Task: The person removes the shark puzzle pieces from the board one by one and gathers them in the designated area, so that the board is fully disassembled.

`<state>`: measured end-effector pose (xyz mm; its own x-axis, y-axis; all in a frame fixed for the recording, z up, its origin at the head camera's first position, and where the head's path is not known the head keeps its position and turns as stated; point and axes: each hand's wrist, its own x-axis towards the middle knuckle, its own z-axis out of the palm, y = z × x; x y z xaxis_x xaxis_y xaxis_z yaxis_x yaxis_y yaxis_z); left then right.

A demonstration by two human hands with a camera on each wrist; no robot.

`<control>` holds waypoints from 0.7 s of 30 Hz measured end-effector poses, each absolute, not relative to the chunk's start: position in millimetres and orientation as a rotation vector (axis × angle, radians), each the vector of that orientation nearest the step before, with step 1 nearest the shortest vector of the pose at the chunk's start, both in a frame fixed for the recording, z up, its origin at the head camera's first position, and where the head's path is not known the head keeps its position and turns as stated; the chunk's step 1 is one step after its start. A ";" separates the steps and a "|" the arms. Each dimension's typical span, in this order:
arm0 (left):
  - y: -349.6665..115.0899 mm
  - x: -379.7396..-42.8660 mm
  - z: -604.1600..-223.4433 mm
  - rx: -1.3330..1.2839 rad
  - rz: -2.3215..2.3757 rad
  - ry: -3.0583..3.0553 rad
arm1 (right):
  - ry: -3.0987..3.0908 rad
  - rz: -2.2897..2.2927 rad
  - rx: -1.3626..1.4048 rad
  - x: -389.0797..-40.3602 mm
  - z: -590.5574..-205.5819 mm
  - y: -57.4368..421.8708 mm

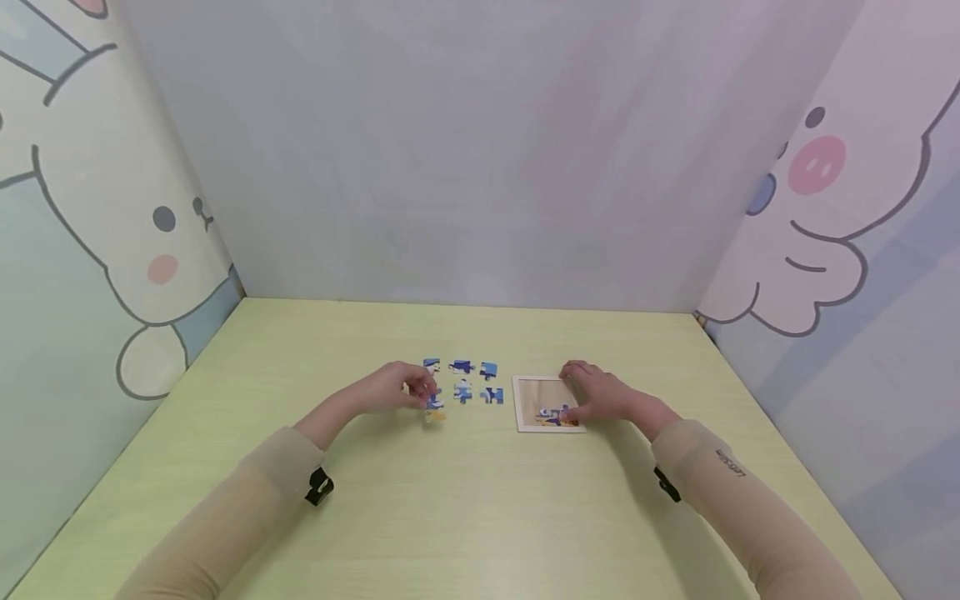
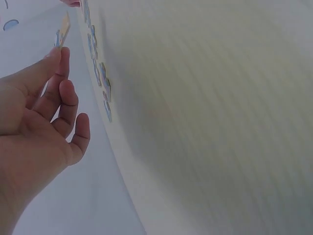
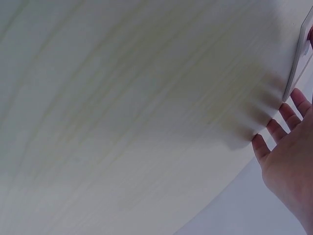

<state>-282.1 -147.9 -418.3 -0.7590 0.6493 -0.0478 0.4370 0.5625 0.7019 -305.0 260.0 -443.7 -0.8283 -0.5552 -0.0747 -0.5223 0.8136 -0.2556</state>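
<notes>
My left hand (image 1: 393, 387) pinches a jigsaw piece (image 2: 62, 30) between thumb and index finger, the other fingers loosely bent. The piece shows blue, white and yellow and is held up off the table in the left wrist view. Beside this hand lie several loose jigsaw pieces (image 1: 462, 390) in blue and white. My right hand (image 1: 603, 393) rests at the right side of a square puzzle tray (image 1: 528, 428) with a pale rim, its fingers spread. Its thumb lies over the tray's lower right, by some fitted pieces (image 1: 553, 414), and covers part of them.
The pale wooden table (image 1: 480, 517) reaches back to a plain grey curtain (image 1: 465, 167). Cartoon-printed panels stand along the left and right sides. A dark strap (image 1: 319, 486) is on the left forearm and another dark device (image 1: 667, 484) on the right.
</notes>
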 end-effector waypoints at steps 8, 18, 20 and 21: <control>-154.3 -282.4 -425.3 0.773 0.982 2.469 | 2.848 -0.346 -0.859 -303.8 -441.8 258.9; -154.2 -288.5 -429.3 0.760 0.922 2.481 | 2.851 -0.341 -0.879 -305.5 -444.2 259.7; -153.8 -289.8 -428.5 0.773 0.905 2.498 | 2.846 -0.348 -0.871 -305.7 -444.6 260.3; -153.4 -290.6 -427.7 0.780 0.900 2.508 | 2.847 -0.346 -0.876 -305.7 -444.7 260.7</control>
